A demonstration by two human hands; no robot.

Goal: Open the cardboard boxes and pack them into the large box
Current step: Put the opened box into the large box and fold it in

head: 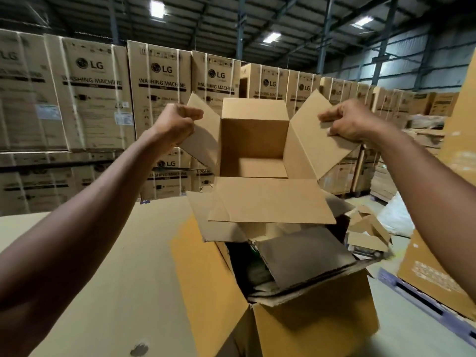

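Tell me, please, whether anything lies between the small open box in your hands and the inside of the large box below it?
Yes. The small box, held by the left hand and right hand, hangs over the large box, whose opening is already crowded with flattened cardboard pieces and a bent flap.

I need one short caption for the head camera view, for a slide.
Left hand and right hand hold an opened cardboard box by its side flaps above the large box.
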